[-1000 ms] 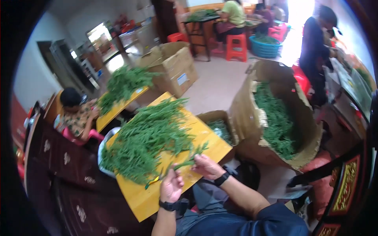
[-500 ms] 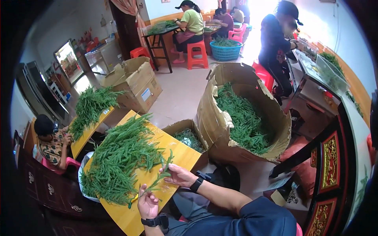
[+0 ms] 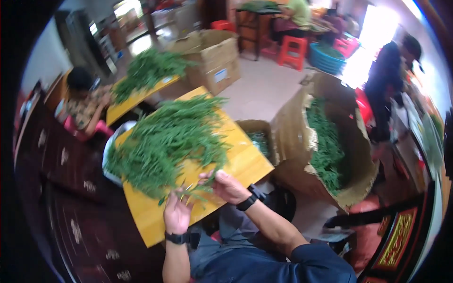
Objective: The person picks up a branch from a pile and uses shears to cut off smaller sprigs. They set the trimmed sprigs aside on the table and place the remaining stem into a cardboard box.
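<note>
A thin green fern-like sprig (image 3: pixel 200 188) stretches between my two hands above the near edge of the yellow wooden table (image 3: pixel 244 162). My left hand (image 3: pixel 178 210) pinches its stem end with the fingertips. At the other end my right hand (image 3: pixel 229 186) has its thumb and fingers closed on the leafy part. Just beyond the hands a big heap of green sprigs (image 3: pixel 165 137) covers much of the tabletop. Both wrists wear black bands. Motion blurs the finer leaves.
Right of the table stands a tall torn cardboard box (image 3: pixel 295 141) holding more greenery (image 3: pixel 325 151). A smaller box (image 3: pixel 259 127) sits between them. Another carton (image 3: pixel 217 70) is farther back. At left a person (image 3: pixel 87 101) sits by a second table (image 3: pixel 118 111). Dark drawers (image 3: pixel 87 212) flank my left.
My view has turned left, so the room appears shifted to the right. Both hands still hold the sprig, now lower and closer together in front of the heap.
</note>
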`<state>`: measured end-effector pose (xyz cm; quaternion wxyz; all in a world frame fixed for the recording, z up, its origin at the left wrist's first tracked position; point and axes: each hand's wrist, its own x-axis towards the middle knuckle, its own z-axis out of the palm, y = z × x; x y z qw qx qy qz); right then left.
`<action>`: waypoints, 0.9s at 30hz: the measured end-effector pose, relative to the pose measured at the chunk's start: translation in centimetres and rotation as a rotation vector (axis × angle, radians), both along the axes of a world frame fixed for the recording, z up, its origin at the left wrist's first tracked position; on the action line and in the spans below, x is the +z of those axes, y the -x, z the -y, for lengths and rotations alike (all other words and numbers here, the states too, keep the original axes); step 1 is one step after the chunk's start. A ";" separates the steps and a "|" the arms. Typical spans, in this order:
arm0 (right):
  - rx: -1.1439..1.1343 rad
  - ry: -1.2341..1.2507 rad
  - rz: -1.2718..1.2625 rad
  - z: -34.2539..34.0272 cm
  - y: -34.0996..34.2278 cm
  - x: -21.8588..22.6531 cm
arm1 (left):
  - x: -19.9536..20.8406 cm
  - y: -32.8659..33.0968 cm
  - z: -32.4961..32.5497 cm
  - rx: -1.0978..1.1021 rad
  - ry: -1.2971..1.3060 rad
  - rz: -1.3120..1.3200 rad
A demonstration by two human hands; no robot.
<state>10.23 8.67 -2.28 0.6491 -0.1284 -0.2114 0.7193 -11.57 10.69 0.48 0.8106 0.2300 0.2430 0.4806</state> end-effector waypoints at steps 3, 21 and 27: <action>0.130 0.040 -0.130 0.1 0.2 -0.8 | 1.4 -0.9 -0.2 0.078 -0.044 0.008; 0.293 0.194 -0.014 0.8 1.8 0.4 | 1.5 -1.8 0.7 0.105 -0.331 -0.279; 0.198 0.255 0.078 1.0 1.5 1.5 | 1.3 -2.4 0.7 0.011 -0.410 -0.359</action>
